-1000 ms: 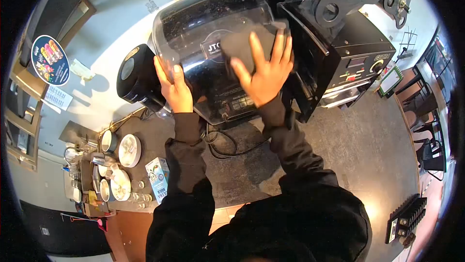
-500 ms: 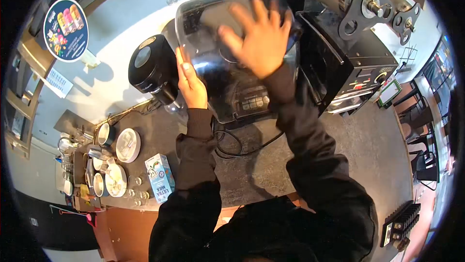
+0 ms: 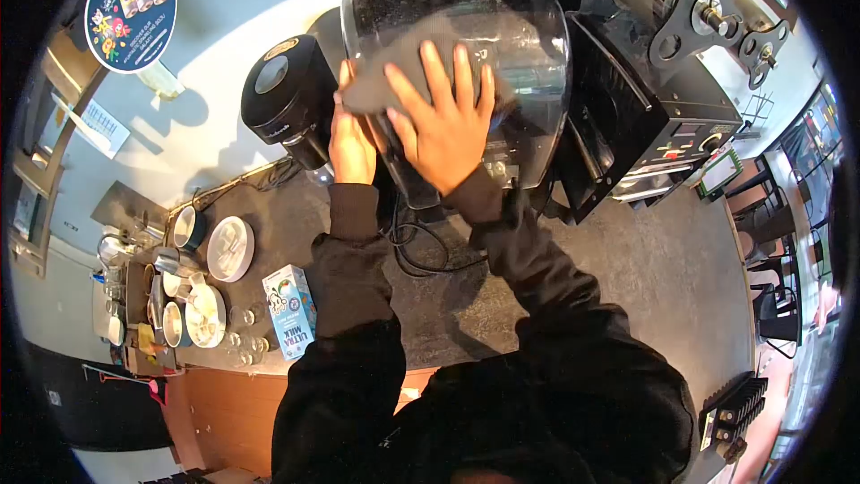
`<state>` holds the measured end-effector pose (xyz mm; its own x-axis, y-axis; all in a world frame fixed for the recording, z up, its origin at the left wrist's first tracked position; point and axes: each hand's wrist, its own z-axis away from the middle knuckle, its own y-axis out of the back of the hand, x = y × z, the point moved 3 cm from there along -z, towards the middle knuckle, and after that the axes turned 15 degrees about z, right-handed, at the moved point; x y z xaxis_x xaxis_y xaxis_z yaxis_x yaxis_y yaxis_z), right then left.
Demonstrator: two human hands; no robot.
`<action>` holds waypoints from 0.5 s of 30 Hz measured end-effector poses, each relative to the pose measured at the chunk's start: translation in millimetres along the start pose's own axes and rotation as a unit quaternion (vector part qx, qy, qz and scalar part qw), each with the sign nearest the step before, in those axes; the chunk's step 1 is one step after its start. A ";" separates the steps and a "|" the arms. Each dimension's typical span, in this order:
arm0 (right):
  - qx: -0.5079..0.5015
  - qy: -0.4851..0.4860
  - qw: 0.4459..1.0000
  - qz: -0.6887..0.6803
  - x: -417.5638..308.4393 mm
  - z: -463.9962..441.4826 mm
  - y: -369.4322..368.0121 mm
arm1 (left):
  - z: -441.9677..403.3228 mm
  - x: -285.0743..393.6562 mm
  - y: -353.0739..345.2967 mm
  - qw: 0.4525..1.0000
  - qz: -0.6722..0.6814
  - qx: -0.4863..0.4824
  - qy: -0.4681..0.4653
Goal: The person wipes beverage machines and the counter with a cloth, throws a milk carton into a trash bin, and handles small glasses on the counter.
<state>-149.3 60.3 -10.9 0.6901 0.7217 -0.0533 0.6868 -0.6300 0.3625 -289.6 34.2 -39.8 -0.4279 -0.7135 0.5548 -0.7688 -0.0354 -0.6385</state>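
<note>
A clear domed cover [image 3: 528, 54] encloses a dark machine in the upper middle. My right hand [image 3: 443, 130] lies flat, fingers spread, pressing a grey cloth [image 3: 376, 81] against the cover's front. At the cover's left side rests my left hand [image 3: 354, 148], its fingers stretched along the edge and partly hidden by the cloth. A black grinder-like appliance [image 3: 291, 103] stands just left of that hand.
Right of the cover is a black oven-like appliance [image 3: 663, 139]. A black cable [image 3: 421, 260] loops on the grey counter [image 3: 627, 287]. A blue milk carton [image 3: 291, 314], a white bowl [image 3: 231, 248] and several glasses stand at left.
My right hand has moved down and left across the cover, with the cloth now plainly seen under it. My left hand stays at the cover's side. The view has shifted slightly.
</note>
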 end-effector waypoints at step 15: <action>-0.112 -0.038 0.993 -0.004 19.8 161.0 -40.1 | 7.3 12.1 -15.9 0.974 -0.205 -0.096 -0.009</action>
<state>-126.4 53.7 -176.3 0.7053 0.6980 -0.1238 0.6308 -0.5383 0.5588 -279.1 21.1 -26.8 -0.0601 -0.6785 0.7321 -0.9485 -0.1896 -0.2537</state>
